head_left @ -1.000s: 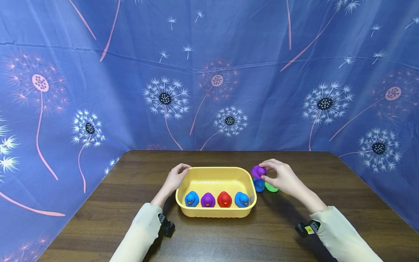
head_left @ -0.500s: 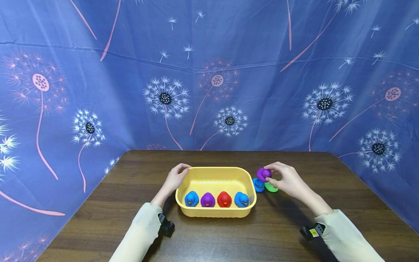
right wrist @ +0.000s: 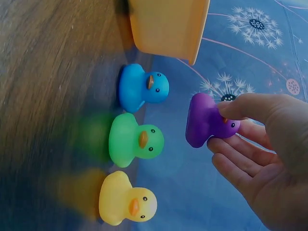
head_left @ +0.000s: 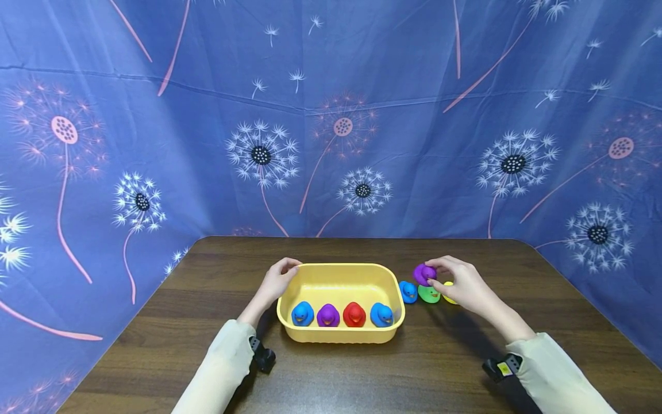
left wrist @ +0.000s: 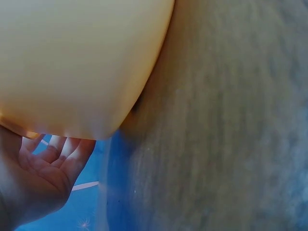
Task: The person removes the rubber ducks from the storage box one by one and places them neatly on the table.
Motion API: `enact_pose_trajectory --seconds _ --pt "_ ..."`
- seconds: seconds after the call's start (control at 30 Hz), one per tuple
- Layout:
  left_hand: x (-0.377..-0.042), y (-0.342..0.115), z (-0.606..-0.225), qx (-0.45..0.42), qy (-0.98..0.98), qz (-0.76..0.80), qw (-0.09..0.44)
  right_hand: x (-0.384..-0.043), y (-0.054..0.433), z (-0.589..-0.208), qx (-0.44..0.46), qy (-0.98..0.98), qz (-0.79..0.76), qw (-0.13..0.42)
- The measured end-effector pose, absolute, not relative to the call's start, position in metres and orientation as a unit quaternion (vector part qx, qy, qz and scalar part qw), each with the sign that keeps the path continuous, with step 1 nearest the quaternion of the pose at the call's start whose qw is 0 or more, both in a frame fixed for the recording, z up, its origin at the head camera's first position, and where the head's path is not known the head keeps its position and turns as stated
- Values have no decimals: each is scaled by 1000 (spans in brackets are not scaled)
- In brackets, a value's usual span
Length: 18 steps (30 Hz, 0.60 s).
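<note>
My right hand (head_left: 462, 286) pinches a purple rubber duck (right wrist: 206, 120) by its head, between thumb and fingers. The duck hangs above the table, behind and over a green rubber duck (right wrist: 129, 142). A blue rubber duck (right wrist: 137, 88) and a yellow rubber duck (right wrist: 121, 199) stand on either side of the green one. At the left end of a yellow plastic tub (head_left: 341, 335), my left hand (head_left: 278, 280) holds the rim, with fingers over the edge. Along the tub's near side sit a blue duck (head_left: 302, 314), a purple duck (head_left: 328, 316), a red duck (head_left: 354, 315) and another blue duck (head_left: 381, 315).
The brown wooden table (head_left: 331, 379) carries the tub and the ducks. Behind it hangs a blue cloth (head_left: 434, 172) with dandelion prints. The blue duck on the table stands close to the tub's right end.
My right hand has carried the purple duck rightward, from above the blue duck to above the green one. The yellow duck has come into sight. My left hand stays on the rim.
</note>
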<state>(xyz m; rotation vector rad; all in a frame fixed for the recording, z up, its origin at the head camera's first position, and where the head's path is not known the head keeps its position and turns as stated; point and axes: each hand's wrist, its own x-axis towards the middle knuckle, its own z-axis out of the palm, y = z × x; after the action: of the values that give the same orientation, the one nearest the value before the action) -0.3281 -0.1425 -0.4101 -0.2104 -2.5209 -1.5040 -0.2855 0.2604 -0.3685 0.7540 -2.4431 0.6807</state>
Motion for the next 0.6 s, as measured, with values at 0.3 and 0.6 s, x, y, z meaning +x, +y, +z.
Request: enact_pose_trajectory --seconds 0.3,0.6 --pt "-329 -143 -411 -77 -853 -506 103 -285 272 -367 261 -902 242 245" --pt "-327 -143 -410 -70 -852 -509 97 -282 283 -371 253 -904 231 255"
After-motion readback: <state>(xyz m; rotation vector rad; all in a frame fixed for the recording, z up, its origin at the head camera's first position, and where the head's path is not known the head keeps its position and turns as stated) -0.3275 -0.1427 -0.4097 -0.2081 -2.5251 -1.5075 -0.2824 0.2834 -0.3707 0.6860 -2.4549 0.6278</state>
